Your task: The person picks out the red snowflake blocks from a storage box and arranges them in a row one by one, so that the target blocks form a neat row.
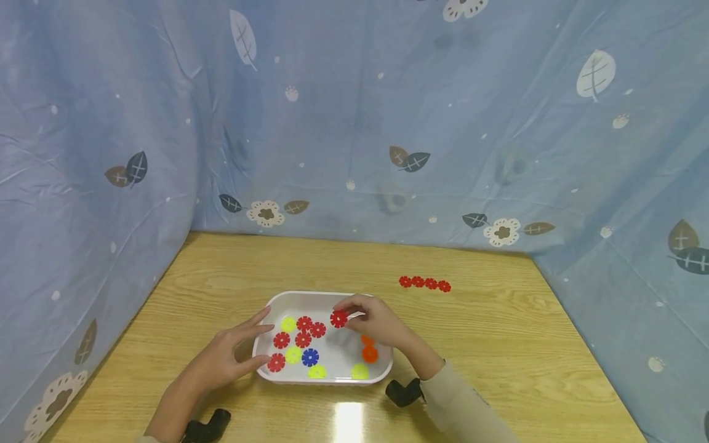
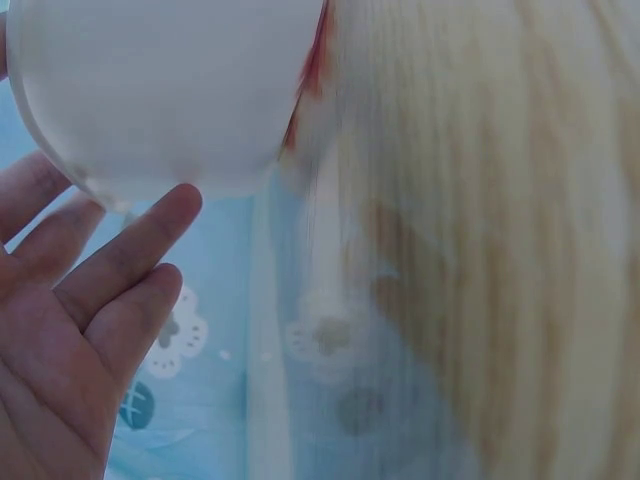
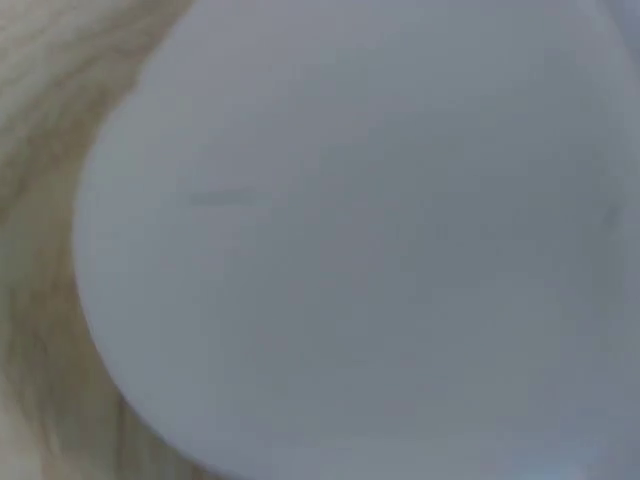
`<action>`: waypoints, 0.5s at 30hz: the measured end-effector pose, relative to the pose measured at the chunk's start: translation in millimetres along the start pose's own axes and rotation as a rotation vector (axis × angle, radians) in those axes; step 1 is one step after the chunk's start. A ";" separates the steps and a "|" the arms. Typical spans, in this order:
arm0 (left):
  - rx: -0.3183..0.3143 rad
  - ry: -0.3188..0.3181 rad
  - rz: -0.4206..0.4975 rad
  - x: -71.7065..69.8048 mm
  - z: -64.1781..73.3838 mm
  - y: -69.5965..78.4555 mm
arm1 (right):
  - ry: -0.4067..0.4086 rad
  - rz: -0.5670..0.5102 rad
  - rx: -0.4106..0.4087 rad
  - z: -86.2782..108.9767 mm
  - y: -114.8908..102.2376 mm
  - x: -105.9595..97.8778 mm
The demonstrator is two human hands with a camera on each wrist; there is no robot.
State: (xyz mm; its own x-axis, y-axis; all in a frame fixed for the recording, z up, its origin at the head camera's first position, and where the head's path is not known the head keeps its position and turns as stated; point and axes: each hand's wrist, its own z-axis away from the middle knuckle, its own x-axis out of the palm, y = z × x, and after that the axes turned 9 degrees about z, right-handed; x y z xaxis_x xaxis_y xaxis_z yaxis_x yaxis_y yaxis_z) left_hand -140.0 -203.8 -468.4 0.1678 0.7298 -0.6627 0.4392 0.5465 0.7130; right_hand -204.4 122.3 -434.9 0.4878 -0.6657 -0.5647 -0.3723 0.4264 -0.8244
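Observation:
My right hand pinches a red notched plastic disc between thumb and fingers, above the right half of a white tray. With fingers spread, my left hand rests at the tray's left end, its thumb and fingertips over the rim. In the left wrist view, two fingers extend loosely beside the tray's wall. Inside lie several red discs, several yellow ones, a blue one and orange ones. Only a blurred white surface and wood show in the right wrist view.
A joined row of red discs lies on the wooden table, behind and right of the tray. Blue patterned cloth hangs around the back and sides. Black wrist mounts sit by both forearms.

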 end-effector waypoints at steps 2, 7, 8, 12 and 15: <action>0.004 0.002 -0.002 0.0 0.2 0.0 | 0.024 -0.052 0.025 3.1 3.0 -6.6; 0.004 0.003 -0.008 0.0 0.1 0.5 | 0.107 -0.116 0.030 11.8 13.6 -22.9; 0.002 0.002 -0.008 0.1 0.0 0.5 | 0.126 -0.121 0.031 13.7 15.7 -26.1; -0.005 0.002 -0.003 0.2 0.3 -0.2 | 0.208 -0.138 0.061 21.2 22.5 -38.8; -0.004 0.005 0.002 0.5 0.5 -1.3 | 0.267 -0.141 0.099 26.9 28.4 -47.8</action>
State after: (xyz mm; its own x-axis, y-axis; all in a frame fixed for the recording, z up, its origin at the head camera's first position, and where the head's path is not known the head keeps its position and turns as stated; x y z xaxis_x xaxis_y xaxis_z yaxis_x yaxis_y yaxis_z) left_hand -140.0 -204.4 -469.7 0.1645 0.7328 -0.6602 0.4350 0.5468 0.7154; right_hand -217.1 182.6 -432.4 0.3000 -0.8541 -0.4249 -0.2308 0.3672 -0.9011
